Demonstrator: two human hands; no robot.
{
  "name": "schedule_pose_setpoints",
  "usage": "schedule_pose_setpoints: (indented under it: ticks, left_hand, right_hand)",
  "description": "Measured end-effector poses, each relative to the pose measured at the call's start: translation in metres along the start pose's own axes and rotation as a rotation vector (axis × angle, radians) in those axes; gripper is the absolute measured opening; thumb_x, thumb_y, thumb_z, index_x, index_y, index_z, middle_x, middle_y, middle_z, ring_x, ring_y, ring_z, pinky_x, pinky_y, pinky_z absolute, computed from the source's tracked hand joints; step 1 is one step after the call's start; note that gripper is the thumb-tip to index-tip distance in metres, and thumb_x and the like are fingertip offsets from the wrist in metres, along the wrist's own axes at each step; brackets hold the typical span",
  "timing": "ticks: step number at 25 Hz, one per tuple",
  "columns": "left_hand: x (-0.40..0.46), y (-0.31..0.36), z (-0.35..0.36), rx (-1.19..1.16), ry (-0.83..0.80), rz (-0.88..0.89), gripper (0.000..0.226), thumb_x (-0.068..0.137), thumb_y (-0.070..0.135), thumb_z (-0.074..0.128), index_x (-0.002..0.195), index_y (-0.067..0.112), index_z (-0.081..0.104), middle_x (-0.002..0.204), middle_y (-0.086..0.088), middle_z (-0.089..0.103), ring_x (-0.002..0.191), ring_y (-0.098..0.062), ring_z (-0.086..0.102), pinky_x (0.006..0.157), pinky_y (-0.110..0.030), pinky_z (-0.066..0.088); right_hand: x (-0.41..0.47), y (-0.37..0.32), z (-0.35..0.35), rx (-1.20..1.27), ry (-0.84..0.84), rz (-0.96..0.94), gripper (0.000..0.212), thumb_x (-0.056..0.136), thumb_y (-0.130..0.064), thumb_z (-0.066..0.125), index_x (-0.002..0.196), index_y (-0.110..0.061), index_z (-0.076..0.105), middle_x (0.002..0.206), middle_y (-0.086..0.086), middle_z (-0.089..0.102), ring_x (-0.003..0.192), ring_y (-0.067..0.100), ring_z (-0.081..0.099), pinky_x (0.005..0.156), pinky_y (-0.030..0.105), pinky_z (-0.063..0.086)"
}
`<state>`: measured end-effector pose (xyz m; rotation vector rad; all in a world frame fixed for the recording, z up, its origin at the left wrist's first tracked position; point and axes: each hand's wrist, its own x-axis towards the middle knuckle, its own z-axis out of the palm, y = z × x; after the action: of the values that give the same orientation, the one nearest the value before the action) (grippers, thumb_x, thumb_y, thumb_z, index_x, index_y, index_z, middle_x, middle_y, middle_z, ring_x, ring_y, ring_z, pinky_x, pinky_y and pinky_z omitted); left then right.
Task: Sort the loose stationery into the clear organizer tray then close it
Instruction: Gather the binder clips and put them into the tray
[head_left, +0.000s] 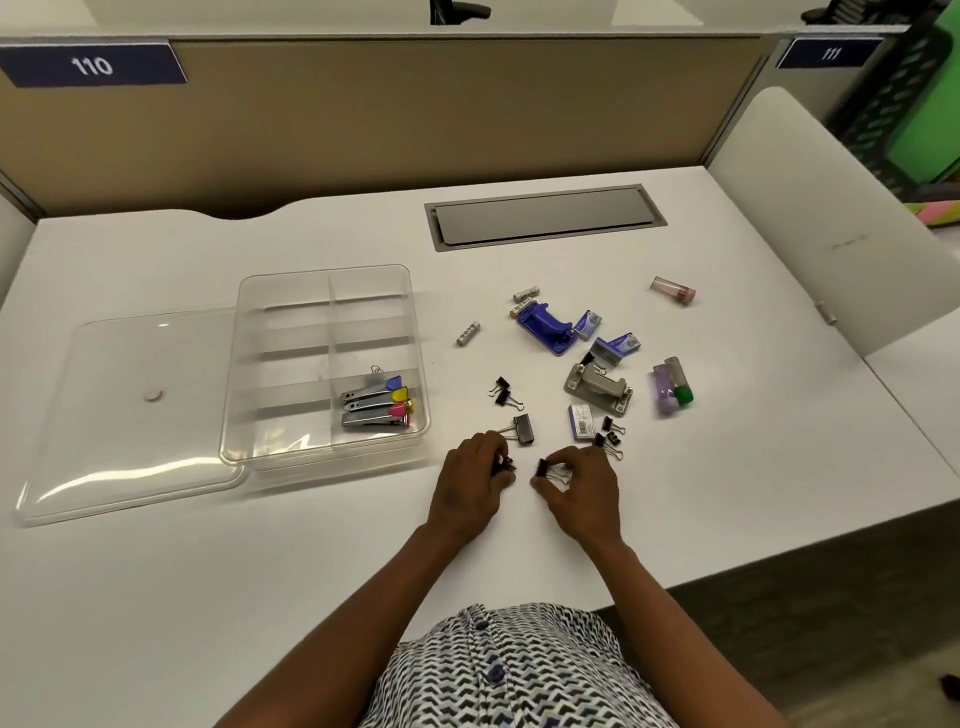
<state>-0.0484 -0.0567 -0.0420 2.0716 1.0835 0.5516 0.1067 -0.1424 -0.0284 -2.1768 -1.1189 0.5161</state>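
The clear organizer tray (249, 395) lies open on the white desk, its lid (130, 415) flat to its left. Its near right compartment holds three clips with coloured ends (376, 408). My left hand (475, 478) grips small black binder clips (503, 464). My right hand (579, 480) pinches a black binder clip (545, 469). A larger binder clip (522, 429) lies just beyond my hands. More black binder clips (501, 392) and another cluster (609, 435) lie loose nearby.
Scattered to the right are a blue stapler (545, 327), a grey stapler (597, 387), staple boxes (615, 345), small white tubes (467, 333), a pink tube (674, 291) and a purple and a green-capped tube (672, 387). A grey cable hatch (543, 215) sits at the back.
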Motion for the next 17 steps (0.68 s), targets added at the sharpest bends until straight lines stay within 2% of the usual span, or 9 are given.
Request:
schedule_pose_setpoints:
  ticks: [2, 4, 6, 8, 10, 11, 14, 16, 17]
  left_hand:
    - [-0.002, 0.000, 0.000, 0.058, -0.042, 0.003, 0.044, 0.087, 0.023, 0.066, 0.130, 0.020, 0.053, 0.105, 0.001, 0.060, 0.095, -0.020, 0.054, 0.087, -0.036, 0.043]
    - [-0.004, 0.001, 0.001, 0.171, -0.064, 0.009, 0.050, 0.091, 0.025, 0.063, 0.139, 0.016, 0.051, 0.107, -0.003, 0.058, 0.096, -0.022, 0.054, 0.088, -0.034, 0.041]
    - [-0.007, 0.003, 0.000, 0.245, -0.031, 0.030, 0.038, 0.092, 0.024, 0.063, 0.129, 0.014, 0.060, 0.103, -0.006, 0.060, 0.093, -0.026, 0.057, 0.085, -0.035, 0.042]
    - [-0.010, 0.005, 0.000, 0.268, 0.015, 0.046, 0.024, 0.091, 0.020, 0.065, 0.114, 0.014, 0.067, 0.097, -0.007, 0.061, 0.086, -0.028, 0.058, 0.080, -0.036, 0.044]
    - [-0.012, 0.005, 0.000, 0.265, 0.037, 0.041, 0.017, 0.089, 0.019, 0.067, 0.105, 0.013, 0.068, 0.094, -0.007, 0.060, 0.082, -0.029, 0.058, 0.077, -0.038, 0.046]
    - [-0.012, 0.006, 0.000, 0.257, 0.036, 0.028, 0.016, 0.090, 0.019, 0.067, 0.104, 0.012, 0.068, 0.096, -0.008, 0.059, 0.082, -0.030, 0.058, 0.077, -0.039, 0.047]
    - [-0.011, 0.008, -0.001, 0.199, 0.008, -0.032, 0.015, 0.090, 0.018, 0.067, 0.104, 0.012, 0.065, 0.120, -0.007, 0.054, 0.091, -0.028, 0.060, 0.081, -0.041, 0.049]
    - [-0.010, 0.011, -0.002, 0.191, 0.008, -0.024, 0.015, 0.087, 0.013, 0.069, 0.100, 0.012, 0.061, 0.134, -0.006, 0.051, 0.095, -0.026, 0.060, 0.083, -0.042, 0.049]
    - [-0.009, 0.012, -0.003, 0.206, 0.013, -0.001, 0.014, 0.085, 0.011, 0.069, 0.096, 0.012, 0.059, 0.131, -0.006, 0.054, 0.094, -0.027, 0.060, 0.080, -0.043, 0.048]
  right_hand:
    - [0.000, 0.000, -0.001, 0.040, 0.034, 0.011, 0.025, 0.072, -0.021, 0.086, 0.087, -0.020, 0.066, 0.092, 0.000, 0.061, 0.080, 0.013, 0.059, 0.072, 0.029, 0.045]
    - [-0.002, 0.001, -0.001, 0.147, 0.056, 0.062, 0.022, 0.075, -0.019, 0.084, 0.079, -0.021, 0.063, 0.080, -0.004, 0.066, 0.070, 0.010, 0.061, 0.067, 0.027, 0.049]
    - [-0.002, 0.002, -0.002, 0.323, 0.032, 0.181, 0.020, 0.080, -0.020, 0.081, 0.082, -0.023, 0.061, 0.075, -0.003, 0.070, 0.068, 0.009, 0.065, 0.065, 0.022, 0.050]
    - [0.003, 0.002, -0.006, 0.596, -0.023, 0.324, 0.014, 0.087, -0.016, 0.074, 0.092, -0.023, 0.062, 0.073, 0.002, 0.073, 0.067, 0.012, 0.067, 0.061, 0.020, 0.050]
    - [0.008, 0.002, -0.011, 0.867, -0.039, 0.474, 0.011, 0.090, -0.009, 0.065, 0.096, -0.018, 0.068, 0.064, 0.005, 0.068, 0.057, 0.015, 0.057, 0.050, 0.022, 0.041]
    - [0.010, 0.003, -0.013, 0.939, -0.023, 0.542, 0.010, 0.090, -0.009, 0.063, 0.090, -0.016, 0.070, 0.059, 0.005, 0.062, 0.053, 0.015, 0.049, 0.046, 0.023, 0.034]
    - [0.012, 0.011, -0.022, 0.922, 0.050, 0.632, 0.019, 0.089, -0.023, 0.063, 0.071, -0.015, 0.063, 0.051, 0.000, 0.046, 0.049, 0.016, 0.038, 0.044, 0.025, 0.028]
    - [0.010, 0.019, -0.025, 0.729, 0.116, 0.543, 0.029, 0.089, -0.033, 0.067, 0.069, -0.014, 0.058, 0.053, 0.000, 0.051, 0.049, 0.015, 0.044, 0.047, 0.025, 0.034]
    - [0.010, 0.022, -0.027, 0.605, 0.169, 0.488, 0.030, 0.089, -0.035, 0.068, 0.069, -0.014, 0.060, 0.056, -0.001, 0.057, 0.051, 0.015, 0.050, 0.051, 0.025, 0.037]
